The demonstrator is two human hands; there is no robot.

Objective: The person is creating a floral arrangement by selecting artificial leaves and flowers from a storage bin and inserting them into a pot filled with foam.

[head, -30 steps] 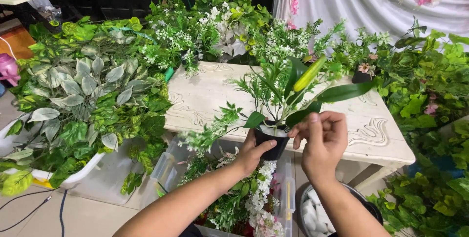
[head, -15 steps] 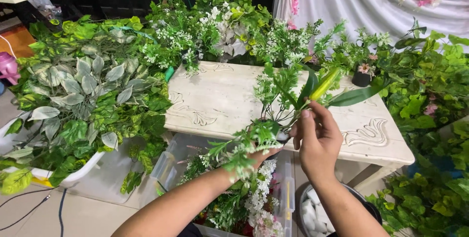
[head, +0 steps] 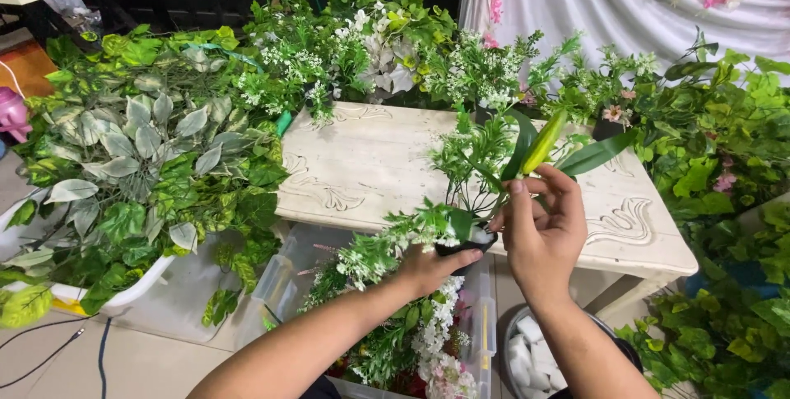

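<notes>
The left hand [head: 432, 267] grips a small black plastic pot [head: 466, 239] from below, fingers curled around its base, holding it in the air just in front of the near edge of the whitewashed wooden bench with carved scrollwork [head: 370, 160]. From the pot rises an artificial plant with thin dark stems, feathery green sprigs and broad strap-shaped leaves [head: 485, 156], along with a yellow-green pointed bud [head: 544, 142] that leans to the right. The right hand [head: 543, 230] is raised beside the pot, its fingers half-curled and the thumb and forefinger pinched on the plant's stems just above the rim. A trailing sprig of small white flowers and green leaves [head: 378, 247] hangs out leftward from the pot, over the left wrist.

Below the hands sits a clear plastic storage bin filled with artificial white and pink flowers [head: 485, 325], and to its right a round dark container holding white chunks [head: 527, 350]. To the left a white tub holds a mass of variegated green and pale grey foliage [head: 140, 160]. More artificial greenery with white blossoms [head: 370, 37] lines the far edge of the bench, and white draped fabric [head: 609, 4] hangs behind.
</notes>
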